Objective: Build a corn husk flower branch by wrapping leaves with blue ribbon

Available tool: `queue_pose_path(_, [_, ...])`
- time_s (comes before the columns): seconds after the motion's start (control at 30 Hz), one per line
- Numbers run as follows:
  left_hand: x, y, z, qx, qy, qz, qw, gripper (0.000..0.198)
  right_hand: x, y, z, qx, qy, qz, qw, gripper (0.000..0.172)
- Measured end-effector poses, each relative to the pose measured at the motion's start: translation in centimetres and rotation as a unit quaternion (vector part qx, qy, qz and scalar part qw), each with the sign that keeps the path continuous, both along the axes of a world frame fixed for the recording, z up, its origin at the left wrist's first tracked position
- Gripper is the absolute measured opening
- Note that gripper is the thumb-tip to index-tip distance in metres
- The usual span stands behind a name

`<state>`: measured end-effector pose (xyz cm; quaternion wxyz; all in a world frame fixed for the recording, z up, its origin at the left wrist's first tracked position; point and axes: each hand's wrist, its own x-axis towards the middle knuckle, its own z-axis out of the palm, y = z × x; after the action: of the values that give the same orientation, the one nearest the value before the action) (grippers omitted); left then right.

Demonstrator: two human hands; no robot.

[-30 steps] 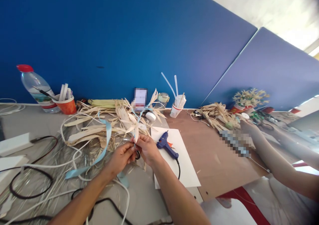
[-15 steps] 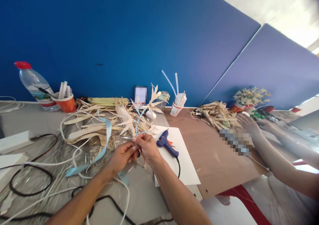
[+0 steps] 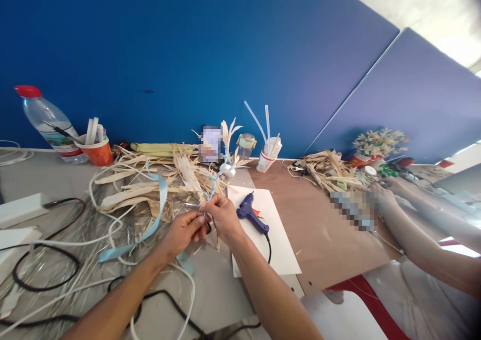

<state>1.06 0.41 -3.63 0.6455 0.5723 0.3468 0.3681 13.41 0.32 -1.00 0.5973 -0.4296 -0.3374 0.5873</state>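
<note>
A corn husk flower (image 3: 228,135) with pale pointed petals stands up from my hands, its stem (image 3: 213,182) wrapped in light blue ribbon. The fingertips of my right hand (image 3: 222,218) pinch the stem near its lower end. Just below and to the left, my left hand (image 3: 184,233) is closed with its fingertips at the same stem. Part of a metal blade and a dark loop, which look like scissors (image 3: 192,205), show by my fingers; I cannot tell whether they are held. A loose blue ribbon (image 3: 161,204) curls over the husks at left.
Dried corn husks (image 3: 131,199) lie behind my hands. To the right, a blue glue gun (image 3: 252,213) rests on white paper (image 3: 280,252). Cables (image 3: 75,244) loop at left. Cups, a bottle (image 3: 52,124) and a phone line the blue partition. A co-worker's arms (image 3: 413,224) reach in at right.
The flower has turned and tilted in my fingers, with its blooms now further right and seen from another side. My hands stay closed together. The co-worker's hands have shifted slightly.
</note>
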Motion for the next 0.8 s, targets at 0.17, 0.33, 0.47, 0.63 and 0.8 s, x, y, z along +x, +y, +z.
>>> queue_pose_path(0.17, [-0.4, -0.2, 0.5, -0.108, -0.104, -0.001, 0.989, 0.037, 0.4, 0.3, -0.1, 0.015, 0.061, 0.024, 0.998, 0.032])
queue_pose_path(0.33, [-0.6, -0.3, 0.8, -0.155, -0.137, -0.025, 0.978, 0.038, 0.6, 0.2, -0.3, 0.001, 0.08, 0.09, 0.993, 0.037])
queue_pose_path(0.47, [-0.6, -0.3, 0.6, -0.142, -0.13, -0.03, 0.981, 0.034, 0.6, 0.1, -0.2, -0.003, 0.073, 0.079, 0.994, 0.036])
queue_pose_path(0.63, [-0.5, -0.5, 0.9, -0.116, -0.069, -0.016, 0.991, 0.03, 0.4, 0.3, -0.2, 0.0, 0.043, 0.012, 0.999, 0.03])
queue_pose_path(0.8, [-0.2, -0.5, 1.2, -0.028, -0.009, -0.018, 0.999, 0.03, 0.3, 0.2, -0.1, -0.002, 0.004, -0.01, 1.0, 0.028])
